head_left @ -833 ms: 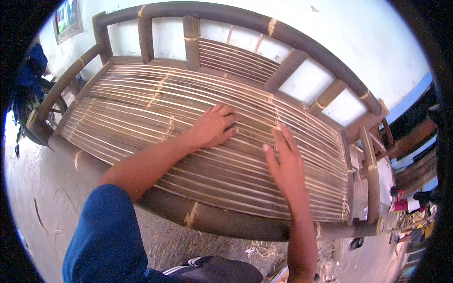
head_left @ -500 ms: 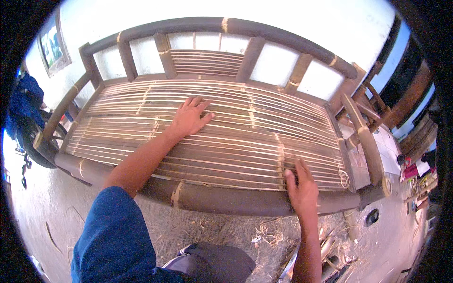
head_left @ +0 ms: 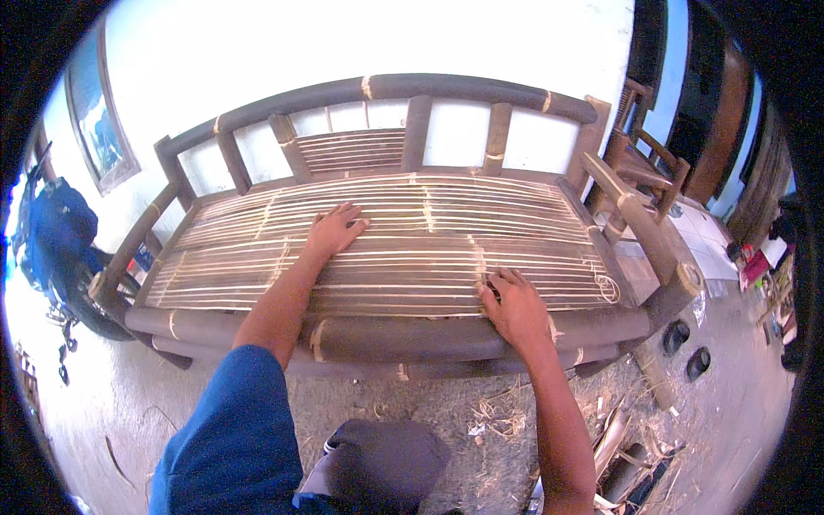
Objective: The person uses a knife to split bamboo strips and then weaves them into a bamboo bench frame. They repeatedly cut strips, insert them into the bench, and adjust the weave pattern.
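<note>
A long bamboo bench [head_left: 403, 340] with a dark brown frame stands in front of me. Its seat of brown slats [head_left: 378, 279] is striped with pale strips. Flat on the middle of this seat lies my left hand [head_left: 337, 230], fingers stretched and thumb apart. Closer to the front rail, my right hand [head_left: 517, 305] rests on the slats with fingers bent and thumb apart. A small dark spot shows between its thumb and fingers; I cannot make out what it is. To the right, a loose pale coil of strip [head_left: 607, 289] lies on the seat's corner.
Bamboo offcuts and shavings [head_left: 631, 459] litter the floor at lower right. A pair of dark sandals [head_left: 676, 337] lies beyond them. Another bamboo chair [head_left: 644, 167] stands back right. A motorbike under blue cloth [head_left: 64, 227] is at the left, a white wall [head_left: 369, 43] behind.
My view has swung toward the right and raised, showing more of the bench front and floor. Both hands remain on the seat; the right one's fingers are more bent.
</note>
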The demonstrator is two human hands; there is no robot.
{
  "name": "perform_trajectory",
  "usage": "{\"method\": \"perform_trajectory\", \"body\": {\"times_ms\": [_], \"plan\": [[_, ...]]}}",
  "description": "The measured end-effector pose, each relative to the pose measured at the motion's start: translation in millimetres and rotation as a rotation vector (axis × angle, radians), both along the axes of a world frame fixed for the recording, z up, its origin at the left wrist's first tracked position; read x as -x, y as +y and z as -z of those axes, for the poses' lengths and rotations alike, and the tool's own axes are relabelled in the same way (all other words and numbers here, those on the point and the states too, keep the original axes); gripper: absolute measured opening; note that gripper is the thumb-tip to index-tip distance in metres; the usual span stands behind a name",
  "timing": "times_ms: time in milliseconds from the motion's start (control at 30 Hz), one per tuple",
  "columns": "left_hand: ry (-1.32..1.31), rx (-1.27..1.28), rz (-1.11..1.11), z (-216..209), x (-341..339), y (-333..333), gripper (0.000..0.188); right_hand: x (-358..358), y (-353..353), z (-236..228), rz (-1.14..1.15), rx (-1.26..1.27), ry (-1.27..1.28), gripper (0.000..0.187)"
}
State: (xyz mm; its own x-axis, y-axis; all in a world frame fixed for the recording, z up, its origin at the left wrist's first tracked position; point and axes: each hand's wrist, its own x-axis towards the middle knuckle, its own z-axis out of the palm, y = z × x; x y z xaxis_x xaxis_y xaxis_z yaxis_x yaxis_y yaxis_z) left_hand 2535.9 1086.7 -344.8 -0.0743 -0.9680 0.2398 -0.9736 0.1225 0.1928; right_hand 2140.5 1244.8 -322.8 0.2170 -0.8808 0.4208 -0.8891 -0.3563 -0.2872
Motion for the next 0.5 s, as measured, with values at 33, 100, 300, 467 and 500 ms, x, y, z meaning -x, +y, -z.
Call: {"method": "perform_trajectory", "body": {"times_ms": [33, 100, 300, 467, 500], "plan": [[0.005, 0.021, -0.01, 2, -2, -2, 0.067, 0, -1, 0, -0.007, 0.008, 0.001, 0.039], [0.08, 0.058, 0.03, 5, -7, -6, 0.067, 1, -2, 2, -0.027, 0.018, -0.018, 0.038], [0.067, 0.026, 0.051, 7, -15, -9, 0.069, -2, 0, 1, -0.013, 0.024, -0.038, 0.037], [0.051, -0.007, 0.057, 0, -5, -3, 0.071, -4, 1, -5, -0.002, -0.031, -0.031, 0.04], [0.053, -0.021, 0.055, -1, -2, -1, 0.071, -4, 0, -6, -0.011, -0.03, -0.038, 0.04]]}}
